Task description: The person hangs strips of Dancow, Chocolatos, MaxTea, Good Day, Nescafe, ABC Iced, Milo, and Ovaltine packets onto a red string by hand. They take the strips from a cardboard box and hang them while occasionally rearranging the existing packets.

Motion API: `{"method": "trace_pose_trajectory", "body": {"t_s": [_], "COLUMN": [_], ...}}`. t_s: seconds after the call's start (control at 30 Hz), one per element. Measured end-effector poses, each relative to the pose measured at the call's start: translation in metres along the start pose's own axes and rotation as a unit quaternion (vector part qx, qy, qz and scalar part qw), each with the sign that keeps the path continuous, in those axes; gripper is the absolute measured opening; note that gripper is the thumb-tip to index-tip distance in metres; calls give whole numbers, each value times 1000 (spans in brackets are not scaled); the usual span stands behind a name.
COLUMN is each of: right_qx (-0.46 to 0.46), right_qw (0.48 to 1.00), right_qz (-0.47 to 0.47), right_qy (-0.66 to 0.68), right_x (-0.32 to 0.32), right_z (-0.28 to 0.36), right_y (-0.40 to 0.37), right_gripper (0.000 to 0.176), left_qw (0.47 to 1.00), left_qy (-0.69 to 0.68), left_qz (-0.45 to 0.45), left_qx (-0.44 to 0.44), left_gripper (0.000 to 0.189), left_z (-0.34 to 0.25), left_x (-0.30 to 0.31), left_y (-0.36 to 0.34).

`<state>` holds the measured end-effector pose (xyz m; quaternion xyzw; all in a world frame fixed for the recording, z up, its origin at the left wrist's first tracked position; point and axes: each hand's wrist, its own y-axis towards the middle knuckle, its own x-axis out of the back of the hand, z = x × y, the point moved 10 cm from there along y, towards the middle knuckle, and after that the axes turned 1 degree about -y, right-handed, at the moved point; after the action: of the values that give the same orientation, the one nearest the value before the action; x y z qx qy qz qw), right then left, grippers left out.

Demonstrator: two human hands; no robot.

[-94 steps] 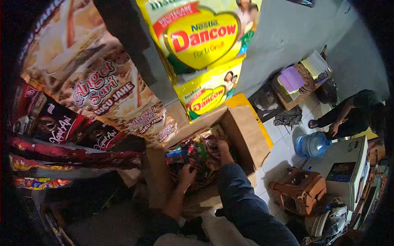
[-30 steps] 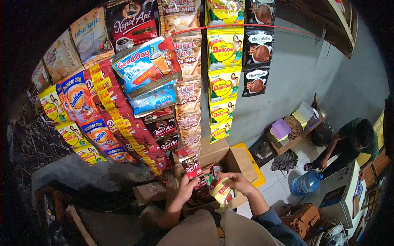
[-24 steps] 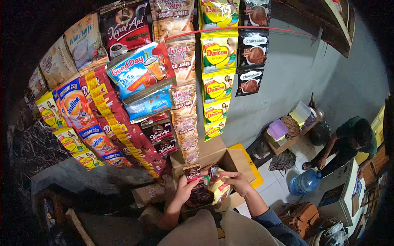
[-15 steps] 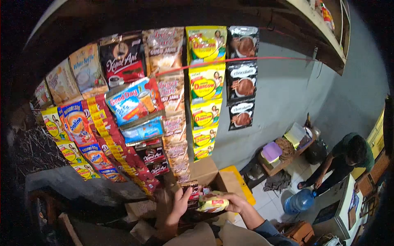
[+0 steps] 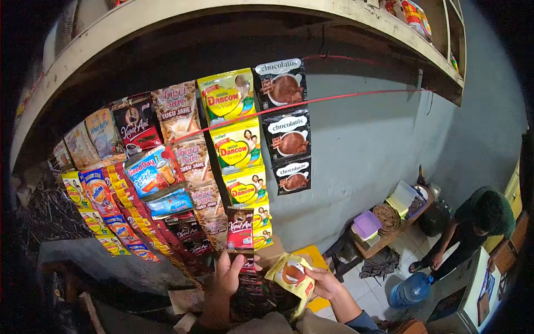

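My left hand (image 5: 225,278) is closed on a strip of dark red and black Kapal Api coffee sachets (image 5: 240,231), thumb across its lower part. The top sachet stands up in front of the hanging yellow Dancow strip (image 5: 231,150). To its right, my right hand (image 5: 325,284) grips the edge of a pale yellow sachet strip (image 5: 291,275) with a brown picture, its lower end dangling. More dark sachets lie below my left hand, partly in shadow.
Hanging strips include Chocolatos (image 5: 289,136), Anget Sari (image 5: 192,158) and Good Day (image 5: 154,171). A red cord (image 5: 334,98) crosses before the wall beneath a shelf (image 5: 250,6). At right, a person (image 5: 473,222) bends near a blue water jug (image 5: 410,290).
My left hand has brought the Kapal Api strip up, so its top sachet now stands upright. The yellow strip has turned and unfolded in my right hand. The view has shifted upward and right.
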<state>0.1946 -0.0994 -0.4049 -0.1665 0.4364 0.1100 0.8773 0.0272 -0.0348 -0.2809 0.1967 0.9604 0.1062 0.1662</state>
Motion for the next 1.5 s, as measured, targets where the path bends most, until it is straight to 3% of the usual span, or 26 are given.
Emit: {"method": "trace_pose_trajectory", "body": {"t_s": [0.03,0.1,0.27,0.37,0.43,0.5,0.57,0.6,0.77,0.9,0.97,1.17,1.23,1.3,1.37,1.43,1.5], "right_qx": [20,38,132,144,186,201,210,205,229,186,112,18,84,127,201,267,309], "right_qw": [1000,999,989,983,959,946,942,949,945,968,979,995,986,972,954,934,907], "right_qz": [4,-29,51,101,104,136,165,161,180,163,161,85,101,139,120,119,121], "right_qy": [11,-20,-30,-49,-187,-216,-203,-176,-148,-50,51,47,-107,-139,-190,-205,-260], "right_x": [-1,6,-32,-68,-79,-107,-125,-130,-149,-155,-149,-160,-175,-194,-201,-222,-233], "right_z": [10,22,59,64,67,75,81,82,82,75,67,58,76,93,115,138,152], "right_y": [0,4,15,28,32,29,30,29,35,48,60,85,80,69,59,45,39], "right_gripper": [35,32,44,42,40,41,43,45,49,49,49,42,45,49,48,36,34], "left_qw": [1000,990,993,974,962,962,976,979,977,981,983,987,981,986,984,982,916], "left_qy": [2,90,22,130,178,187,96,78,86,80,84,113,158,66,67,66,232], "left_qz": [-3,-45,-96,-144,-171,-191,-159,-167,-177,-169,-155,-111,-104,-143,-154,-164,-222], "left_qx": [-4,-100,-63,-113,-120,-63,-110,-85,-84,-58,-55,-34,-37,-47,-58,-67,-241], "left_gripper": [28,27,36,31,29,31,35,36,37,36,37,42,42,38,40,41,48], "left_z": [-9,-47,-79,-86,-72,-68,-96,-98,-90,-85,-85,-87,-97,-103,-118,-123,-156], "left_x": [-6,-12,-4,22,44,54,31,32,50,46,41,27,28,36,35,36,32], "left_y": [5,10,6,-4,-12,-20,-26,-32,-45,-47,-44,-43,-46,-52,-54,-50,-53]}}
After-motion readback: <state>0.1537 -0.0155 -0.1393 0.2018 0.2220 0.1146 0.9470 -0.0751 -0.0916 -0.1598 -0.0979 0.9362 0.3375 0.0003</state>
